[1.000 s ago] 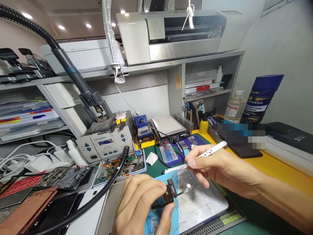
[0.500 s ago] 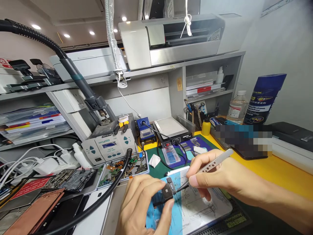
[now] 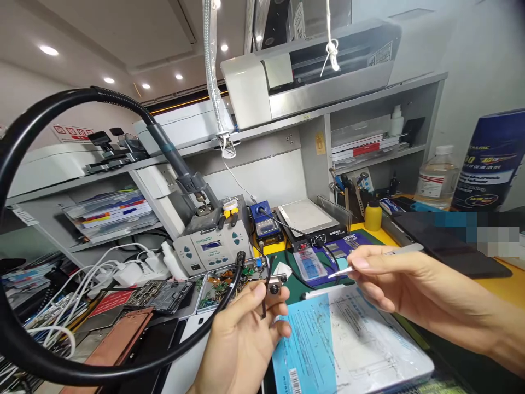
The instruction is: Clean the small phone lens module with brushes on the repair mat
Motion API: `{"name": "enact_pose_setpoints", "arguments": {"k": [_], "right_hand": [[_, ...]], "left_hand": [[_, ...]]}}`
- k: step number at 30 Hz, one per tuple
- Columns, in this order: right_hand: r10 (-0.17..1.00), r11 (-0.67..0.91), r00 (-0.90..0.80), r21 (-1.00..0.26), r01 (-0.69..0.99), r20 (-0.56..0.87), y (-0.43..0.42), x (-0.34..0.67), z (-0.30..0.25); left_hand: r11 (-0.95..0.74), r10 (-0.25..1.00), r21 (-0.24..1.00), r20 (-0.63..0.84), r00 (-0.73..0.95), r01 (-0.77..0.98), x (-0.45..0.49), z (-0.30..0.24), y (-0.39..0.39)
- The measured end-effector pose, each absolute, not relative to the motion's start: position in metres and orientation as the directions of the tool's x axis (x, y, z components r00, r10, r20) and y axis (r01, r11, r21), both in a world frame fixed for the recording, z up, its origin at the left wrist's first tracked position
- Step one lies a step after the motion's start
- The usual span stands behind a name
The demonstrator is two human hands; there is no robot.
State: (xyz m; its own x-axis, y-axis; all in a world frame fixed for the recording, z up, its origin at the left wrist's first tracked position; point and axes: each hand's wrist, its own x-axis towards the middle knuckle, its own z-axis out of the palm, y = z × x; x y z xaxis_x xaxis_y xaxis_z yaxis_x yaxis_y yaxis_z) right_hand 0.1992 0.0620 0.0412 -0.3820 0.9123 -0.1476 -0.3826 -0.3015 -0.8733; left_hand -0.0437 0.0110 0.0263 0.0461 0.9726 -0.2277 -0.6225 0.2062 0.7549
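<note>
My left hand (image 3: 250,328) is closed on a small phone camera module (image 3: 275,285), its round lens and metal frame facing me. A dark flex strip (image 3: 264,301) hangs down from it across the fingers. In my right hand (image 3: 385,279) a pair of metal tweezers (image 3: 404,250) is pinched, tips pointing left toward the module but well apart from it. Under both hands lies a blue and white printed box or pad (image 3: 311,334) with dark smudges and a barcode. The middle of the tweezers is hidden by my fingers.
Behind stand a rework station (image 3: 213,246), a blue soldering unit (image 3: 266,221) and a flat heating plate (image 3: 307,213). A tray of small circuit parts (image 3: 217,287) sits left. A thick black hose (image 3: 135,375) loops across the left side. Bottles (image 3: 373,215) are at right.
The left hand has lifted the camera module off the pad and turned it so its lens shows. The tweezers have drawn away from it to the right. The view has shifted left.
</note>
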Motion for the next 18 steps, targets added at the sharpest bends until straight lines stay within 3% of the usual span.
{"name": "enact_pose_setpoints", "arguments": {"k": [7, 18], "right_hand": [[0.906, -0.303, -0.394, -0.887, -0.349, -0.155, 0.061, 0.197, 0.041], [0.911, -0.312, -0.377, -0.879, -0.361, -0.168, 0.062, 0.198, 0.038]], "left_hand": [[0.297, 0.952, 0.644, -0.254, 0.169, -0.705, -0.044, 0.024, 0.010], [0.340, 0.940, 0.603, -0.216, 0.262, -0.722, -0.046, 0.009, 0.011]]}}
